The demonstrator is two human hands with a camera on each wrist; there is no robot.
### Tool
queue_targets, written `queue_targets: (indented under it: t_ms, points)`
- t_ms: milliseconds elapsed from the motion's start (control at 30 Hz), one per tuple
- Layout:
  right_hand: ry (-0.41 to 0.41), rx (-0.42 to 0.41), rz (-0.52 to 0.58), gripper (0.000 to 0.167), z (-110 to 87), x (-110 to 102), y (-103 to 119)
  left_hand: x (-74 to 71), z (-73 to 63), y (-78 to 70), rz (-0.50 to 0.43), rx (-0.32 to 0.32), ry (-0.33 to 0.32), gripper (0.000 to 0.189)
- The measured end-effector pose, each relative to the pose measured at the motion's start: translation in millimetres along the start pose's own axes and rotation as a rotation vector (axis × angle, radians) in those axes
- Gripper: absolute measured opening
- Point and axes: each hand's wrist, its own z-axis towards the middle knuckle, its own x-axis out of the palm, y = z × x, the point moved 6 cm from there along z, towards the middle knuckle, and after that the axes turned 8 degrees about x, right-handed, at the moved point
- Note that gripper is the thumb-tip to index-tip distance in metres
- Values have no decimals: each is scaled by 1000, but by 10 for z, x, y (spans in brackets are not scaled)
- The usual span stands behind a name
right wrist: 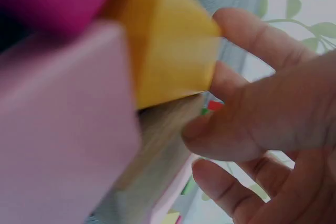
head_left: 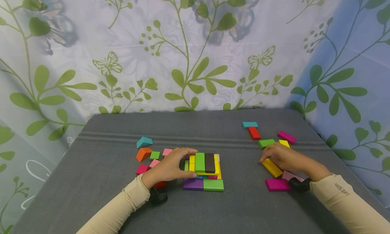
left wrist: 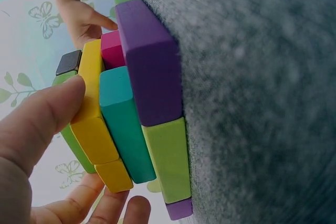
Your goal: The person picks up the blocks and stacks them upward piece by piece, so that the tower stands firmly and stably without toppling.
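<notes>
A layered stack of colored blocks stands mid-table, with a green block (head_left: 199, 162) and a dark brown block (head_left: 210, 163) side by side on top. My left hand (head_left: 169, 166) spans its left side. In the left wrist view, the thumb presses a yellow block (left wrist: 93, 114) and the other fingers reach round the far end of that layer. Lower layers show a teal block (left wrist: 123, 124) and a purple block (left wrist: 152, 61). At the right, my right hand (head_left: 281, 156) touches an amber block (head_left: 272, 168) with its fingertips, the thumb held apart from it. A pink block (right wrist: 68, 129) lies close by.
Left of the stack lie loose pieces, among them a teal piece (head_left: 144, 142), an orange piece (head_left: 144, 154) and a small green block (head_left: 155, 155). Around the right hand are a magenta block (head_left: 277, 185), a red block (head_left: 254, 133) and a blue block (head_left: 250, 125). A patterned curtain (head_left: 170, 58) hangs behind the grey table (head_left: 237, 210).
</notes>
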Motion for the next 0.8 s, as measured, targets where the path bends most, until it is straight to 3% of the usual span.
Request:
queue_targets:
  t_ms: [167,267,400,533,800]
  points:
    - [51,64,-98,41,-20,22,-9,0,-6,2,0,-6,2,74]
    - [98,114,-103,41,-18,33,-26,-3,-6,2,5,-5,1,74]
    - [118,95,-69,35,-4,30,-16,-3,-4,-3,12,-1,1,74]
    - [81,50,-45,28,25,22,28,-1,-4,-7,17,2,2,75]
    - [-55,95,96,26,194,-24,211,4,-15,-2,-2,-4,1,73]
